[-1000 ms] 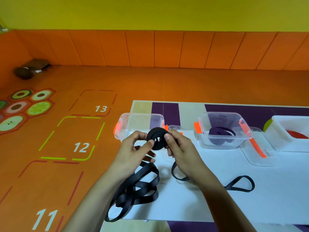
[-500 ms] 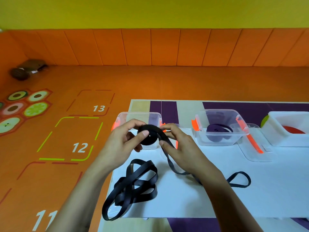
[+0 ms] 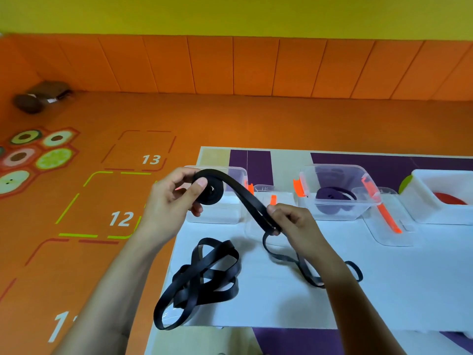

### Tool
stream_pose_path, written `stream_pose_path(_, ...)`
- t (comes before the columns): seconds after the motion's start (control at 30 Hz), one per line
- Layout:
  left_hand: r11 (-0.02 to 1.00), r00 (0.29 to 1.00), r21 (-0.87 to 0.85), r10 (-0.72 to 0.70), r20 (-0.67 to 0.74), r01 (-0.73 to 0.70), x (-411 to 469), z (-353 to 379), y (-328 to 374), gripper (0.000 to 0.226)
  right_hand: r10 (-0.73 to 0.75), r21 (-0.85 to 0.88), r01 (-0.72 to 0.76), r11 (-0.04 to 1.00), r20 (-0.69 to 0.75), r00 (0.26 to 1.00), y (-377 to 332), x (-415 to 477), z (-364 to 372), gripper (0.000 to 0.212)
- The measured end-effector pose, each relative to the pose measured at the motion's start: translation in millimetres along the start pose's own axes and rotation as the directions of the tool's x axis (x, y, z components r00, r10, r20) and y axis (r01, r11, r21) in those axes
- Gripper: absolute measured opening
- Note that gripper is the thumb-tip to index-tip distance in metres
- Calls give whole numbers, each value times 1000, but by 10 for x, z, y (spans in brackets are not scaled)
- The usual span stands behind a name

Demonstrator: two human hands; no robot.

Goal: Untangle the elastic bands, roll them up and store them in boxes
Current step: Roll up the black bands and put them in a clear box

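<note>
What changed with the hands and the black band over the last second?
The right hand left the black roll and slid down-right along its loose tail, now pinching it so a straight length spans between the hands. The left hand kept gripping the roll. The tangled pile and the boxes stayed put.

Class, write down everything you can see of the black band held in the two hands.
The black band is flat, slightly glossy and looks rubbery. One end is wound into a small coil, gripped by the left hand. From it a doubled stretch slopes down to the right hand, which pinches it. The rest trails in loose loops on the white sheet, partly hidden by the right forearm.
</note>
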State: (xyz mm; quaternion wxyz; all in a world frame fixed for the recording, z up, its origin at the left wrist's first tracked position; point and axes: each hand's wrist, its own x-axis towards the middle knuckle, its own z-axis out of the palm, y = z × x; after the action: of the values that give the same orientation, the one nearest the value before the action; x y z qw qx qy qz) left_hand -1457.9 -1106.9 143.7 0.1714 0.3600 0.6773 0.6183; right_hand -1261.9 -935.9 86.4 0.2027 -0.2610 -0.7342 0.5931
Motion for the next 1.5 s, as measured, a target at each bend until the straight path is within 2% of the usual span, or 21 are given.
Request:
stream_pose_path(0.1,1000,999,-19,6,35,-5,7,1,48,8,-20,-1,20,1000,-6,1000,-18,0,-20,45)
stream_pose_path(0.27,998,986,-61,16,165,-6,-27,-23,153,11,-29,-67,28,997,-19,999,-48,53,-1,29)
stream_pose_path(0.43,999,964,25,23,266,-31,-37,-38,159,13,-212,105,207,973,43,976,-517,79,99,32)
stream_pose_path(0.53,998,971,45,30,235,-42,-46,-43,150,15,-237,112,223,968,138,962,-693,97,187,16)
stream_pose_path(0.67,995,977,81,34,210,-52,-81,-71,147,14,-197,60,191,980,126,972,-644,118,188,9)
stream_pose_path(0.77,994,979,97,36,198,-56,-100,-66,151,12,-160,93,147,985,156,975,-610,117,211,12)
stream_pose_path(0.97,993,973,111,19,232,-45,-98,-79,136,13,-245,91,242,966,27,969,-530,98,222,9)
stream_pose_path(1.17,996,976,81,28,217,-47,-111,-7,185,15,-140,231,113,966,101,985,-597,61,210,11)
stream_pose_path(1.27,997,981,72,21,195,-36,-113,4,185,16,-138,185,113,976,127,982,-601,42,217,17)
stream_pose_path(1.37,998,986,65,16,168,-27,-123,7,175,15,-167,93,157,983,122,978,-611,3,221,14)
stream_pose_path(1.5,998,989,60,27,142,-36,-129,3,189,13,-168,-94,183,979,148,975,-576,-8,147,16)
